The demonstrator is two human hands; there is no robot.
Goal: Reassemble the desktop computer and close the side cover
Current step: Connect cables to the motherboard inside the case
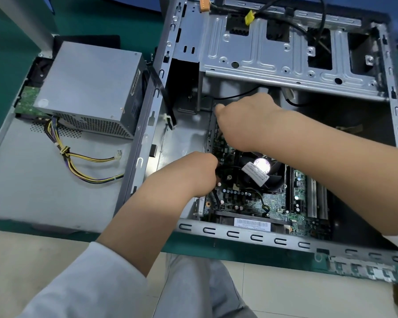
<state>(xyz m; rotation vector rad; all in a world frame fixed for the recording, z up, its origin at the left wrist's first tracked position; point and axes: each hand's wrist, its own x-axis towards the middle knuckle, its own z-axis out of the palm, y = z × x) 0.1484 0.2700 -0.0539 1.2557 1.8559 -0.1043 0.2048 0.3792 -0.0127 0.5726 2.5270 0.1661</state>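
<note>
The open grey computer case (257, 237) lies on its side on the green table. Inside it is the green motherboard (246, 203) with a black CPU fan (264, 171). My left hand (193, 173) grips the board's left edge beside the fan, its fingers curled down and its fingertips hidden. At the board's upper left corner my right hand (246, 120) holds the board, fingers curled under and thumb pointing left. The grey side cover (44, 184) lies flat to the left of the case. The power supply (90, 88) stands on the cover.
Yellow and black power cables (87, 166) trail from the power supply across the cover. A metal drive cage (285, 60) spans the top of the case, with black cables and a yellow connector (249, 17) above it. A flat black cable (163, 95) hangs over the case's left wall.
</note>
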